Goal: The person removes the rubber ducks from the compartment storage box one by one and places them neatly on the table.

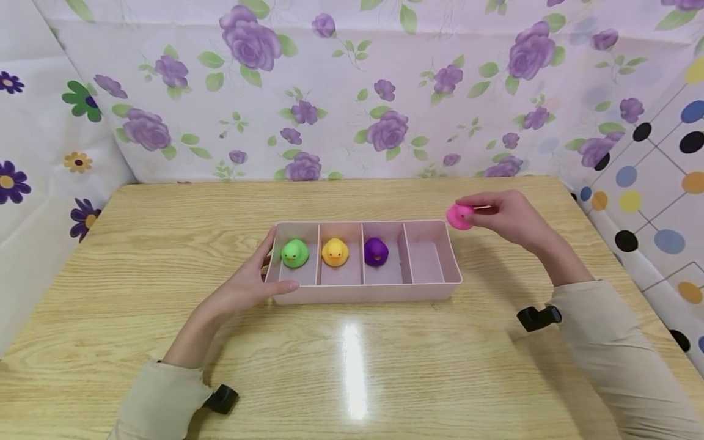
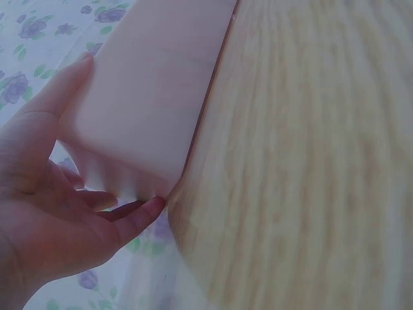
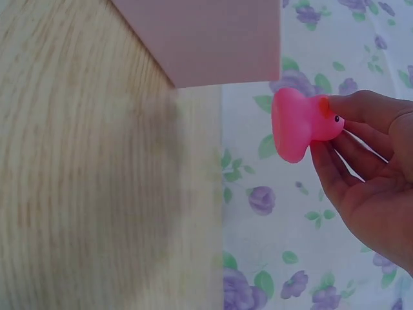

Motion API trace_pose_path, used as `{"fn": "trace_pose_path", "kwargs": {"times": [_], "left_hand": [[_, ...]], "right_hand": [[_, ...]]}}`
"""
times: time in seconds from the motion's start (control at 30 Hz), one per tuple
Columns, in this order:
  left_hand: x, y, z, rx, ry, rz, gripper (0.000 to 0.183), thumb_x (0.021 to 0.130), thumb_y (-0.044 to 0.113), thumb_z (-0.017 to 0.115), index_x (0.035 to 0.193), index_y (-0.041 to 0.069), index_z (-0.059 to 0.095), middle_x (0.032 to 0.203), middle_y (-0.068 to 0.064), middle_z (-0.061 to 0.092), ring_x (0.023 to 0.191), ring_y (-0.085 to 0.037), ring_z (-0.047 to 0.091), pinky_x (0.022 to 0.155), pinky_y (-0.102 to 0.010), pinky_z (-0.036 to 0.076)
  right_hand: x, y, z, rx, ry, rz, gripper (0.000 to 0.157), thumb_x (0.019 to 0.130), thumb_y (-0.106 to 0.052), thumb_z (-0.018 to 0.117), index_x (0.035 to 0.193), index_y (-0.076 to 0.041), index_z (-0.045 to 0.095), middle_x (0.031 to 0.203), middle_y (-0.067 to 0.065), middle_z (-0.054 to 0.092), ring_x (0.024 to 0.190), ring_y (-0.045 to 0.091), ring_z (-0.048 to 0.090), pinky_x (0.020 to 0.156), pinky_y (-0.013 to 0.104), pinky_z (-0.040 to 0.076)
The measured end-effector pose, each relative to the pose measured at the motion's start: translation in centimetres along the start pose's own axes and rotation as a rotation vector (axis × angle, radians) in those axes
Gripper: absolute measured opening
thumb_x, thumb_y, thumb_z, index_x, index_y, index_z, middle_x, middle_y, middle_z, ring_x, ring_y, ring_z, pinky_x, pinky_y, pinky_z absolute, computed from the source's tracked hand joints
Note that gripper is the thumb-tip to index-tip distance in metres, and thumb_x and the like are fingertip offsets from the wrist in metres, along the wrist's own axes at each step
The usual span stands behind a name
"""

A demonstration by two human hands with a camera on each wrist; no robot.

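Note:
A pale pink tray [image 1: 363, 293] with several compartments lies on the wooden table. From left to right its compartments hold a green rubber duck [image 1: 294, 253], a yellow rubber duck [image 1: 335, 252] and a purple rubber duck [image 1: 376, 252]; the rightmost compartment is bare. My left hand [image 1: 250, 278] grips the tray's left end, thumb along the front side and fingers against the end wall, as the left wrist view also shows. Just off the tray's right back corner, my right hand [image 1: 508, 217] pinches a pink rubber duck [image 3: 300, 126] by its head, above the table.
The wooden table [image 1: 275, 379] carries a bright light reflection in front of the tray. Behind it hangs a floral cloth [image 1: 341, 91], with a flowered cloth at the left and a dotted one [image 1: 649, 201] at the right. A black wrist device [image 1: 539, 318] sticks out from each sleeve.

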State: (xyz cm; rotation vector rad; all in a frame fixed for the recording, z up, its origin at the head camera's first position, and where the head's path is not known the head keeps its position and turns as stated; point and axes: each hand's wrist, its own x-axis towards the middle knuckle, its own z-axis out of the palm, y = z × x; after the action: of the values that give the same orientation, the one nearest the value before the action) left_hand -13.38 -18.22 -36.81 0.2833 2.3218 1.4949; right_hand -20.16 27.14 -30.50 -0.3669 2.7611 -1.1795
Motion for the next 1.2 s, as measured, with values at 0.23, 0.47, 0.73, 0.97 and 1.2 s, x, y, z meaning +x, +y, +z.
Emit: {"fn": "trace_pose_path", "kwargs": {"times": [0.23,0.47,0.73,0.97,1.2], "left_hand": [[0.0,0.0,0.0,0.004,0.003,0.001,0.108,0.086,0.028,0.074,0.155,0.029,-0.011,0.157,-0.024,0.007,0.136,-0.046,0.025,0.102,-0.057,0.034],[0.0,-0.1,0.1,0.003,0.006,-0.001,0.108,0.087,0.027,0.073,0.155,0.028,-0.010,0.157,-0.023,0.007,0.137,-0.046,0.025,0.102,-0.057,0.034],[0.0,-0.1,0.1,0.003,0.008,0.004,0.108,0.087,0.027,0.073,0.155,0.028,-0.010,0.158,-0.023,0.006,0.136,-0.047,0.026,0.102,-0.057,0.034],[0.0,-0.2,0.2,0.000,0.008,0.003,0.107,0.087,0.027,0.073,0.155,0.029,-0.010,0.158,-0.021,0.004,0.139,-0.045,0.021,0.103,-0.058,0.032],[0.0,-0.2,0.1,-0.004,0.011,-0.003,0.108,0.087,0.027,0.074,0.155,0.030,-0.010,0.158,-0.022,0.006,0.137,-0.045,0.024,0.102,-0.057,0.033]], "right_hand": [[0.5,2.2,1.0,0.031,-0.026,0.002,0.038,0.092,-0.019,0.068,0.125,0.000,0.064,0.125,0.020,0.060,0.106,0.032,0.063,0.078,0.021,0.050],[0.7,4.0,1.7,0.055,-0.044,0.017,0.040,0.092,-0.017,0.069,0.127,0.001,0.063,0.124,0.021,0.061,0.109,0.035,0.061,0.079,0.020,0.050],[1.1,5.1,2.1,0.072,-0.036,0.028,0.038,0.092,-0.013,0.068,0.126,0.003,0.063,0.123,0.023,0.061,0.108,0.034,0.061,0.077,0.017,0.049],[1.1,6.2,2.4,0.091,-0.035,0.049,0.041,0.091,-0.015,0.069,0.127,0.003,0.062,0.124,0.023,0.060,0.108,0.031,0.061,0.077,0.018,0.049],[1.4,6.5,2.3,0.092,-0.042,0.059,0.043,0.091,-0.018,0.070,0.128,0.002,0.061,0.126,0.023,0.059,0.110,0.031,0.060,0.076,0.019,0.050]]}}
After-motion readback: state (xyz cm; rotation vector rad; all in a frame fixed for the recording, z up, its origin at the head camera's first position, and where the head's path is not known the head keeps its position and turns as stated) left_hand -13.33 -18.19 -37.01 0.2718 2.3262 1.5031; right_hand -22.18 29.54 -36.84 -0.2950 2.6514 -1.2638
